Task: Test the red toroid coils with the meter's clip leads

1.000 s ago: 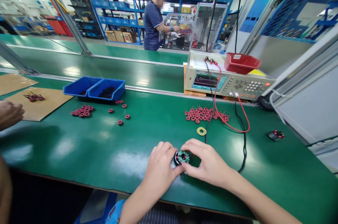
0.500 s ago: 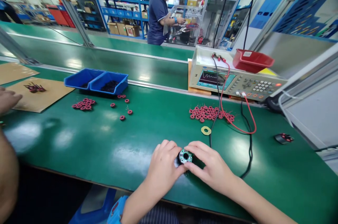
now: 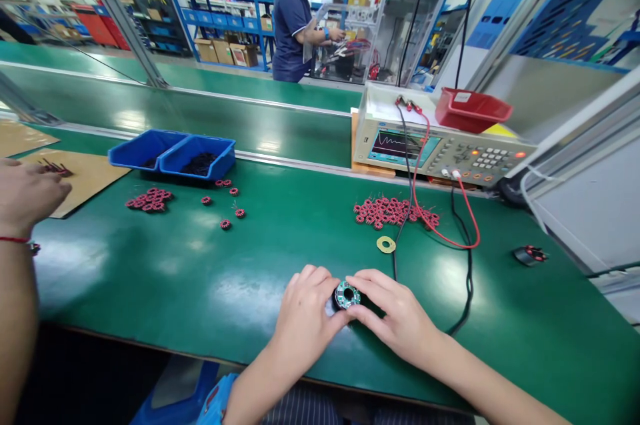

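Between my two hands is a small ring-shaped green circuit board (image 3: 356, 296) with a dark body under it and a round hole in the middle. My left hand (image 3: 307, 308) grips its left side with thumb and fingers. From the right, my right hand (image 3: 397, 311) pinches the same part by its edge. Just beyond my fingers lies a flat yellow ring (image 3: 387, 245). Farther back is a pile of red wound coil rings (image 3: 383, 211), with a black cable running past it. What is under the board is mostly hidden by my fingers.
A test instrument (image 3: 450, 153) with a screen stands at the back right, a red bin (image 3: 473, 110) on top. Blue bins (image 3: 197, 158) and more red coils (image 3: 150, 200) are at left. A co-worker's hand (image 3: 30, 195) reaches over cardboard. A dark cylinder (image 3: 530, 255) lies at right.
The co-worker's hand at the left has moved right, over the dark pieces on the cardboard. My hands keep hold of the circuit board part; the whole view has shifted slightly.
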A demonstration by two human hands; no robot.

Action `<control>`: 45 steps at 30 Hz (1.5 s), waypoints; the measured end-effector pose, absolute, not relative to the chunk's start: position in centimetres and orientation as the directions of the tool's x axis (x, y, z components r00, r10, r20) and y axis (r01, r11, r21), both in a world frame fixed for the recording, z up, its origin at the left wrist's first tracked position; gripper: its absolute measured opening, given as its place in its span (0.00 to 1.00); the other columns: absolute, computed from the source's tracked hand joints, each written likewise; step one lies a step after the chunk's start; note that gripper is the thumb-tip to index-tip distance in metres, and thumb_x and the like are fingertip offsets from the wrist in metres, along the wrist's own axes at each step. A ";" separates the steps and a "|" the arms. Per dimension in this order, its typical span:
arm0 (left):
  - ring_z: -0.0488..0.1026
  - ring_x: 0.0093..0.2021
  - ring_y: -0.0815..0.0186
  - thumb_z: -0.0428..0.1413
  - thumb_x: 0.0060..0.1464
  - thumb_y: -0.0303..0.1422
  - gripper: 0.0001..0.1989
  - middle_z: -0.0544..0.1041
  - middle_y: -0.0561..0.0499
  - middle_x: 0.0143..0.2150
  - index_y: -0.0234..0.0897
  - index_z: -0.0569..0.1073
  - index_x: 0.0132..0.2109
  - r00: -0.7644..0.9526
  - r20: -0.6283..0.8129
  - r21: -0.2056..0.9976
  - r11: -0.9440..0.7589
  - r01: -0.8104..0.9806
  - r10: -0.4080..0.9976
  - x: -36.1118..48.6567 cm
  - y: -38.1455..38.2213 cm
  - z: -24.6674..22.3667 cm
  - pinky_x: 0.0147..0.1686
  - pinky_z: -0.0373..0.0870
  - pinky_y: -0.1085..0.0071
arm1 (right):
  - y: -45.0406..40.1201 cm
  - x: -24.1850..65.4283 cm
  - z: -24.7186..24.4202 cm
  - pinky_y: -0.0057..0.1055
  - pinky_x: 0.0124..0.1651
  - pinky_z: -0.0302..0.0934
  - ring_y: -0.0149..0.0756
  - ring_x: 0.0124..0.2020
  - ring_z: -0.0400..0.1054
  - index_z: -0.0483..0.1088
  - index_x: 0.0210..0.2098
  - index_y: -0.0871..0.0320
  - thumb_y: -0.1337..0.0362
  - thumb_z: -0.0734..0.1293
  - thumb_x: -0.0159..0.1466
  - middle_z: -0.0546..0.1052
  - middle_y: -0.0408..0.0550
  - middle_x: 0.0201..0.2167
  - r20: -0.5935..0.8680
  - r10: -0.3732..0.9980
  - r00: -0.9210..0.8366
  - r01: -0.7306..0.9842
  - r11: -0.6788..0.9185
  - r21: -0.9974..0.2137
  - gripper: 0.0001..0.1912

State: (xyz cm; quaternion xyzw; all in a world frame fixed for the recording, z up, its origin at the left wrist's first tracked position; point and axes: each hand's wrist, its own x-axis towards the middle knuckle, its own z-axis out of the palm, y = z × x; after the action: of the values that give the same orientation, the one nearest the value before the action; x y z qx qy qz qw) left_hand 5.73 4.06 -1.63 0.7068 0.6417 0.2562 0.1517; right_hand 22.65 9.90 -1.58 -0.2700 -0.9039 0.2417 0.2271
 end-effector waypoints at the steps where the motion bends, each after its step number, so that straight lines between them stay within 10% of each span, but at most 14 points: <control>1: 0.65 0.37 0.59 0.55 0.54 0.42 0.12 0.71 0.49 0.33 0.37 0.73 0.34 0.048 0.165 0.543 -0.132 0.829 0.985 5.7 4.1 -1.6 0.35 0.61 0.66 | 9.9 22.7 -1.6 0.36 0.45 0.67 0.39 0.43 0.68 0.66 0.51 0.60 0.62 0.61 0.64 0.72 0.54 0.44 0.283 0.598 -0.750 0.377 0.737 -0.561 0.17; 45: 0.64 0.37 0.59 0.57 0.52 0.34 0.07 0.70 0.48 0.33 0.34 0.73 0.36 0.083 0.186 0.555 -0.175 0.813 0.979 5.8 4.0 -2.2 0.35 0.64 0.64 | 11.0 21.4 1.0 0.27 0.34 0.61 0.30 0.30 0.65 0.74 0.36 0.57 0.68 0.69 0.54 0.72 0.44 0.32 0.065 0.643 -0.764 0.407 0.556 -0.725 0.09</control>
State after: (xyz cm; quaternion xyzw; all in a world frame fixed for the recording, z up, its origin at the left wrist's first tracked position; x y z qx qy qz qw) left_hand 5.77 3.98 -2.24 0.7192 0.6231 0.2649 0.1562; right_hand 21.45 11.03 1.00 -0.3026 -0.8668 0.3612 0.1633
